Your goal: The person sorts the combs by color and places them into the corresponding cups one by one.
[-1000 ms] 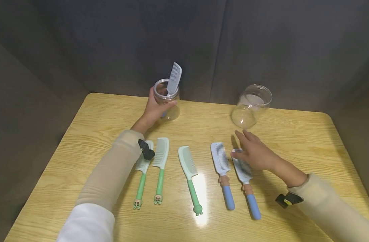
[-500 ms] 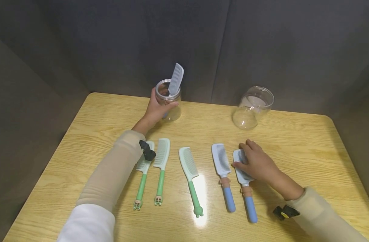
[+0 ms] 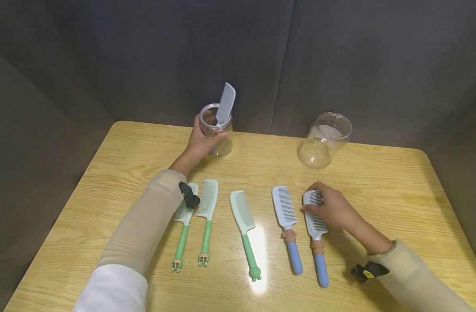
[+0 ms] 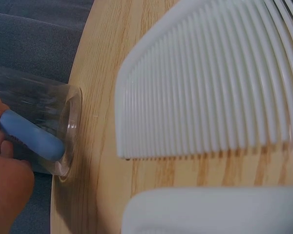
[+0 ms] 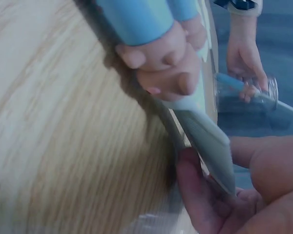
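My left hand (image 3: 206,138) grips a clear jar (image 3: 217,130) standing at the back of the wooden table (image 3: 378,182). A white comb (image 3: 225,103) stands in the jar; its blue handle (image 4: 29,139) shows through the glass (image 4: 63,129) in the left wrist view. My right hand (image 3: 313,201) pinches the toothed head of a white comb with a blue handle (image 3: 320,268), the rightmost in a row. In the right wrist view that comb head (image 5: 207,141) sits between my thumb and fingers (image 5: 200,200).
A second blue-handled comb (image 3: 286,223) lies just left of the held one. Three green-handled combs (image 3: 243,229) (image 3: 206,216) (image 3: 181,236) lie further left, one partly under my left sleeve. An empty clear jar (image 3: 325,139) sits tilted at the back right. Dark fabric walls enclose the table.
My right hand came down from hovering near the empty jar and closed on the rightmost comb's head; the comb turned slightly, handle swinging left. The left hand kept hold of the jar.
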